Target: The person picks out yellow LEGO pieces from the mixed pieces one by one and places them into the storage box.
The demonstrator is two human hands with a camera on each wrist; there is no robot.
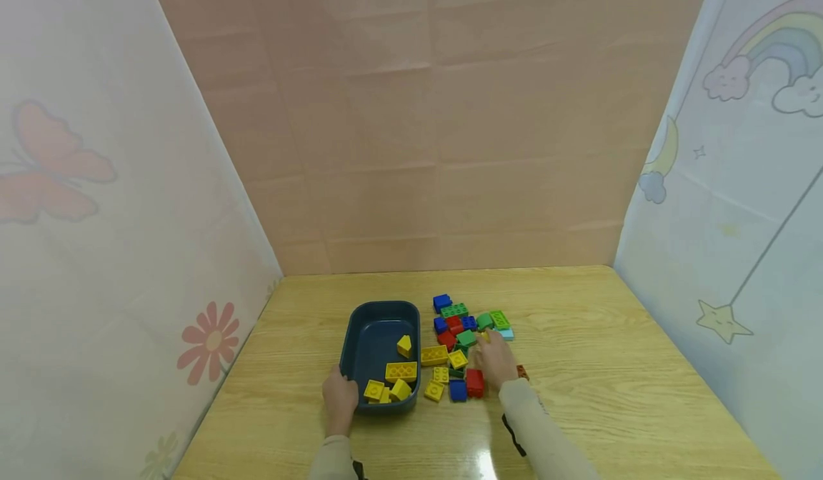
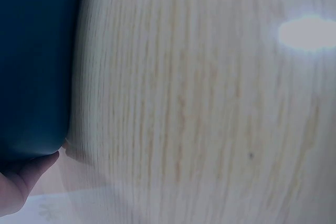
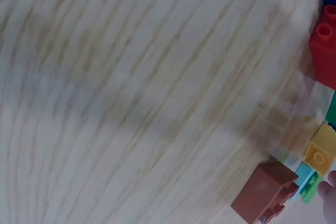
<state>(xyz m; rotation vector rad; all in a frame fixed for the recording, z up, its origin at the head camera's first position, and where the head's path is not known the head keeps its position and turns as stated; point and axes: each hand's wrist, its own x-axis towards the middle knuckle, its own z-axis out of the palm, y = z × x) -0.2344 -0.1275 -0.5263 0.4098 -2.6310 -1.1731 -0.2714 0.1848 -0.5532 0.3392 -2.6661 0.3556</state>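
Note:
My left hand (image 1: 340,397) grips the near left rim of a dark blue plastic bin (image 1: 348,355). The left wrist view shows the thumb (image 2: 38,169) against the bin's outer wall (image 2: 37,66). Inside the bin lie several yellow toy bricks (image 1: 401,372). My right hand (image 1: 497,361) is over the loose bricks right of the bin, a yellow brick (image 1: 484,336) at its fingertips. From the right wrist, that yellow brick (image 3: 321,148) shows beside the fingertips (image 3: 326,191); the thumb is hidden.
Loose blue, red, green and yellow bricks lie between bin and right hand, including a red brick (image 1: 474,383) and a blue brick (image 1: 458,391). A brown brick (image 3: 265,192) sits beside the right hand. The wooden table (image 1: 611,394) meets a paper-covered back wall (image 1: 437,144).

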